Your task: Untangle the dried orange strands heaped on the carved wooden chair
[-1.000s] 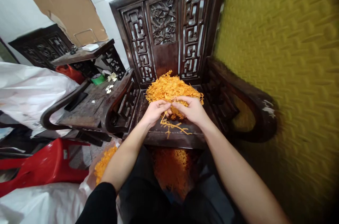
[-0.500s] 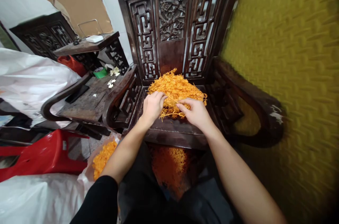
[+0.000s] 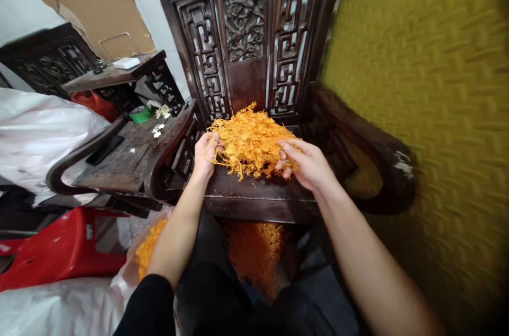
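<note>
- Heap of orange strands sits mid-frame on the carved chair seat, near its front edge.
- Left hand: grip pinching strands at the heap's left side.
- Right hand: fingers spread, touching the heap's right side.
- Risk: loose strands could slide off the front edge onto the floor.

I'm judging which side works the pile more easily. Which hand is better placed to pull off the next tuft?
Probably the left hand: strands of the orange pile are already between its fingers, while the right hand rests open.
</note>
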The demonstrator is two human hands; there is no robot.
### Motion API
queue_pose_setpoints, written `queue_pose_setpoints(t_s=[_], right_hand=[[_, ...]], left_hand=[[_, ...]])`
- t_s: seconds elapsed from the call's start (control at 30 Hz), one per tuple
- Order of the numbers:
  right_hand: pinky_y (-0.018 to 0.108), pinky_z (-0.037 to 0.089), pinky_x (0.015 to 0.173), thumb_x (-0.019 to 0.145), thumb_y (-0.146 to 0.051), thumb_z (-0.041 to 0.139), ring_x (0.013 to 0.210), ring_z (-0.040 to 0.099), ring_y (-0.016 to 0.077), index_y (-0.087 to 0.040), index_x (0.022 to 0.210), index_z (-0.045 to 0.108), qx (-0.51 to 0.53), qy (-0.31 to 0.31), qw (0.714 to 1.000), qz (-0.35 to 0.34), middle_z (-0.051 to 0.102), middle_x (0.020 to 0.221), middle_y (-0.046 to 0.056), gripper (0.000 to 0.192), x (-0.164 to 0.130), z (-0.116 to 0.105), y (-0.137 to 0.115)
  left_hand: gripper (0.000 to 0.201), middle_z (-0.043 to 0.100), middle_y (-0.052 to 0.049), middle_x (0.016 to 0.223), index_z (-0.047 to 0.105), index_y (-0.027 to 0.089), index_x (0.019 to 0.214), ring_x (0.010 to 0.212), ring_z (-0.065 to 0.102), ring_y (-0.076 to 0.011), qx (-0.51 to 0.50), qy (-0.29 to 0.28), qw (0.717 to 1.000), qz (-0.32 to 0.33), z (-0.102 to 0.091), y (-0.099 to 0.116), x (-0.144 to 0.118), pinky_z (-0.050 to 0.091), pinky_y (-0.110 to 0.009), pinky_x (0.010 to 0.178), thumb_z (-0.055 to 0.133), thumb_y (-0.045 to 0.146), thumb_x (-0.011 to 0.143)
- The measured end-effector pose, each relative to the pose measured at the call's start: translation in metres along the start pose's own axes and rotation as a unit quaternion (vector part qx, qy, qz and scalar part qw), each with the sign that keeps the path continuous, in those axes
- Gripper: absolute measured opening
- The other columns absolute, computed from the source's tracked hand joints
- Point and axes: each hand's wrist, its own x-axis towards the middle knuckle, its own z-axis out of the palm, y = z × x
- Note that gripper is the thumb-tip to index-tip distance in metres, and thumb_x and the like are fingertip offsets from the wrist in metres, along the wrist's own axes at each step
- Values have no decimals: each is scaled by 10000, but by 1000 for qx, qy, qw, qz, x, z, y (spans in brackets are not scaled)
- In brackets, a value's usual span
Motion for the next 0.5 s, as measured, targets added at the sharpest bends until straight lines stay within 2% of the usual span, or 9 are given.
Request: queue_pose_setpoints(t_s=[0.07,0.1,0.2,0.27,0.3,0.37,0.43,0.47,0.5], right_hand=[[225,472,366,712,-467,855,559,642,160,-212,1136,689,67,-24,997,20,508,648,-47,521,4,5,0],[240,516,390,707,-470,861,573,645,159,-207,1112,693,87,-25,996,23,493,639,-52,511,5,7,0],[289,613,527,700,-495,863,731,697,184,-176,906,694,120,0,993,11,603,722,2,416,11,8,1],[305,632,621,683,-458,879,864,710,205,-171,879,700,123,15,992,-11,694,871,56,391,15,8,3],[289,621,618,669,-425,891,886,705,202,-174,916,715,118,23,992,-28,713,935,71,395,16,9,4],[215,527,495,667,-397,891,775,674,158,-190,1025,734,103,47,991,-70,715,940,62,442,18,10,6],[185,354,380,743,-465,828,572,563,101,-196,1109,737,64,76,989,-111,674,795,26,463,17,11,6],[195,310,372,790,-509,777,514,509,90,-190,1136,739,24,83,988,-131,646,727,13,473,16,13,6],[213,322,389,824,-541,733,498,496,95,-179,1147,744,-32,84,985,-149,631,686,9,486,14,14,6]], left_hand=[[374,633,9,680,598,155,837,498,501,-61,-62,-28,997,-26,12,6,-8,369,-192,502,805,458,763],[379,630,12,676,599,152,835,491,499,-54,-80,-39,995,-46,17,9,-11,365,-185,492,821,446,747],[404,624,14,660,597,139,822,474,498,-42,-99,-65,988,-103,26,15,-17,355,-171,468,843,442,716],[429,631,9,653,589,138,821,469,505,-47,-91,-82,985,-120,28,15,-20,360,-175,465,854,452,695],[439,638,5,652,585,141,831,465,507,-51,-82,-91,985,-120,28,14,-21,367,-181,466,858,451,686],[443,646,5,638,574,150,852,451,500,-61,-52,-104,987,-110,27,12,-24,364,-193,459,858,445,683],[424,633,15,601,573,156,859,432,480,-67,3,-113,988,-101,26,10,-28,335,-199,442,844,439,698],[408,623,21,581,579,156,855,424,466,-67,38,-119,987,-101,25,10,-30,316,-199,436,834,438,708],[388,614,24,565,588,155,848,422,457,-69,76,-128,984,-103,25,10,-32,303,-199,435,823,436,719]])
